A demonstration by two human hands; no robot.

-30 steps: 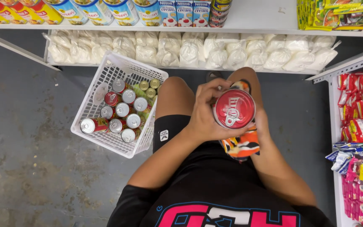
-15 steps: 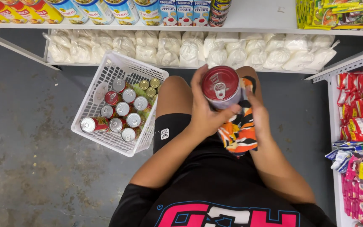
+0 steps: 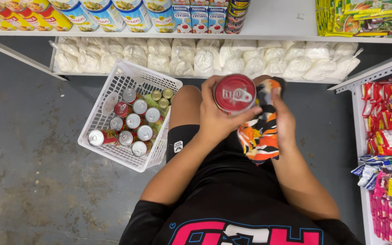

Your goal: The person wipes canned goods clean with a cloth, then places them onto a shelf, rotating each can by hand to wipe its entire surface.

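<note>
while both hands grip, round red tin (image 3: 235, 93) meets crumpled cloth (image 3: 260, 131).

The basket (image 3: 114, 97) sits on the floor (image 3: 28, 149) left of the person's knee, cans (image 3: 132, 124) inside it. Behind the basket runs a low shelf (image 3: 196, 77) of bags (image 3: 205, 61). Right of the basket, the left hand (image 3: 216, 118) holds a can (image 3: 234, 94), the right hand (image 3: 283, 120) a cloth (image 3: 259, 136).

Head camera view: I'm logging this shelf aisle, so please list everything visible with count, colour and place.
can: one, red lid, in left hand
cloth: one, orange, black and white, under right hand
basket: one, white, on floor at left
cans in basket: about a dozen, silver tops
bags: many, white, low shelf
packets: many, red, right rack
left hand: grips can
right hand: on cloth
</note>
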